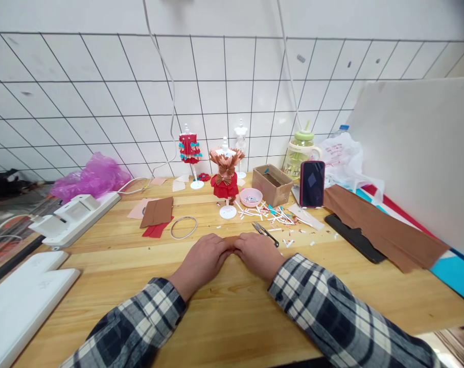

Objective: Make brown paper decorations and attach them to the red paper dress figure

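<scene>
Both hands meet over the middle of the wooden table, holding a small piece of brown paper (231, 241) between them. My left hand (205, 258) is closed on its left end, and my right hand (257, 253) grips the right end. Most of the paper is hidden by the fingers. Just beyond my right hand lie small thread snips (265, 234). Farther back, a white mini dress stand (228, 211) wears a red and brown ruffled paper dress (226, 179). Left of my left hand are a silver ring (184, 228) and a stack of brown paper (157, 211) over red pieces.
A pink bowl (251, 197), paper scraps (281, 217), a cardboard box (272, 184) and a propped phone (312, 184) stand toward the back. Brown crepe paper (389, 225) and a black object (352, 237) lie right. A power strip (82, 220) sits left.
</scene>
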Action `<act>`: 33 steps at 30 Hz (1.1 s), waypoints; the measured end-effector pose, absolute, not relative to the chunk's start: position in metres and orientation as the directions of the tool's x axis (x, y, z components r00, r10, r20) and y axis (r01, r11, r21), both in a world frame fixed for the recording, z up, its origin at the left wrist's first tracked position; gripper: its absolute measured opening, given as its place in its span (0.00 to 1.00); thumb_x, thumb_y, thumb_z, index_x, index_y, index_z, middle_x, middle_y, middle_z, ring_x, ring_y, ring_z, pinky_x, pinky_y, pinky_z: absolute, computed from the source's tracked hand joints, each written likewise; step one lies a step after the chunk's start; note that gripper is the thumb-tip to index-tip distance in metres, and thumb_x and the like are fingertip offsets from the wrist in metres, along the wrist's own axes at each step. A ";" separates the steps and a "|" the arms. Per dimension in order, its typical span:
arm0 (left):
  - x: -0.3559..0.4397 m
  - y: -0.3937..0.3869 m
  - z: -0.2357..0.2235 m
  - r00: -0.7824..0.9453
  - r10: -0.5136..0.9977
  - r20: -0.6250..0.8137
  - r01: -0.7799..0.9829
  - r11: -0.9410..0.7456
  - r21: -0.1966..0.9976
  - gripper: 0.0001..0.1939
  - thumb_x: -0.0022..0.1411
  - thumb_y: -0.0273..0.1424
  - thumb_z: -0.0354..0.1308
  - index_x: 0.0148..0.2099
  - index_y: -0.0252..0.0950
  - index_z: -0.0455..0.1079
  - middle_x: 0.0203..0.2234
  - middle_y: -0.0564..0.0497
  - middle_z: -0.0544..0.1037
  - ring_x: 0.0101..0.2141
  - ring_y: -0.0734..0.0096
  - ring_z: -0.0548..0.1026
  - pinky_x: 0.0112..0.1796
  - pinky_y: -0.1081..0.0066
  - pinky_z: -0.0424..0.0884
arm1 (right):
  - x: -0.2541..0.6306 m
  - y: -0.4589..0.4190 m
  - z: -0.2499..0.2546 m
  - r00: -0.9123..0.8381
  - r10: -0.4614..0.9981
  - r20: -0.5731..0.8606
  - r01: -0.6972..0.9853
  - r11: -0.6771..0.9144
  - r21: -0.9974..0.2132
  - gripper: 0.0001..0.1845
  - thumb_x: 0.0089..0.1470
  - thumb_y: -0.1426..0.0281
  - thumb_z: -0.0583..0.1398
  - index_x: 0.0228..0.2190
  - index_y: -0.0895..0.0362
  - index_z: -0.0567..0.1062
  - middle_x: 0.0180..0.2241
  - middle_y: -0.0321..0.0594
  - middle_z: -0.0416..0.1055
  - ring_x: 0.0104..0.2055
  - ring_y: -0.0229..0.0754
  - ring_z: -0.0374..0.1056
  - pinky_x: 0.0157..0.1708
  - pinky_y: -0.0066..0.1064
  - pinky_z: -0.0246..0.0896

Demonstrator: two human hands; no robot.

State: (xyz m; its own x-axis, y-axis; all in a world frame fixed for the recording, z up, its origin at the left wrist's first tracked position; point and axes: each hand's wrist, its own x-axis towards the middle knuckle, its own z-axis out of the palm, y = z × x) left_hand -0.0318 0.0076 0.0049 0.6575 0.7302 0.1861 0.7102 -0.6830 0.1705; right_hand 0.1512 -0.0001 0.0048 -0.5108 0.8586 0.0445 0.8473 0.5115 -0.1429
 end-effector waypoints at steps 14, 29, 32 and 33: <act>-0.034 0.010 0.006 0.687 0.705 0.175 0.695 -0.708 0.126 0.11 0.66 0.32 0.49 0.38 0.38 0.73 0.31 0.48 0.75 0.37 0.65 0.71 0.42 0.64 0.65 | 0.151 -0.001 0.002 -0.502 0.863 0.061 0.853 0.506 -0.126 0.16 0.63 0.65 0.49 0.35 0.56 0.74 0.34 0.42 0.73 0.35 0.43 0.70 0.32 0.31 0.58; -0.033 0.011 0.005 0.676 0.722 0.148 0.707 -0.692 0.147 0.10 0.66 0.32 0.50 0.41 0.39 0.72 0.32 0.49 0.76 0.36 0.65 0.72 0.40 0.65 0.66 | 0.151 -0.001 0.006 -0.511 0.858 0.039 0.846 0.511 -0.150 0.16 0.63 0.66 0.48 0.38 0.56 0.74 0.37 0.43 0.70 0.36 0.41 0.68 0.34 0.31 0.57; -0.033 0.011 0.005 0.668 0.729 0.154 0.714 -0.685 0.147 0.12 0.67 0.34 0.48 0.43 0.40 0.72 0.32 0.49 0.77 0.36 0.65 0.72 0.39 0.65 0.66 | 0.151 -0.001 0.004 -0.513 0.856 0.057 0.845 0.516 -0.141 0.16 0.64 0.65 0.47 0.39 0.55 0.74 0.36 0.42 0.70 0.36 0.41 0.68 0.33 0.31 0.57; -0.033 0.011 0.005 0.667 0.729 0.150 0.715 -0.684 0.146 0.12 0.67 0.34 0.47 0.43 0.40 0.72 0.32 0.49 0.77 0.35 0.65 0.72 0.39 0.65 0.66 | 0.151 -0.001 0.003 -0.513 0.856 0.065 0.845 0.517 -0.137 0.16 0.64 0.65 0.47 0.39 0.55 0.73 0.36 0.42 0.70 0.35 0.41 0.68 0.33 0.31 0.56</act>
State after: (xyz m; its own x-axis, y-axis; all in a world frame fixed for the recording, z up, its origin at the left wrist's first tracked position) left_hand -0.0325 0.0110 0.0046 0.6675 0.7294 0.1497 0.7148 -0.6840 0.1457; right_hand 0.1512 -0.0005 0.0029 -0.5133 0.8557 0.0649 0.8448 0.5172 -0.1371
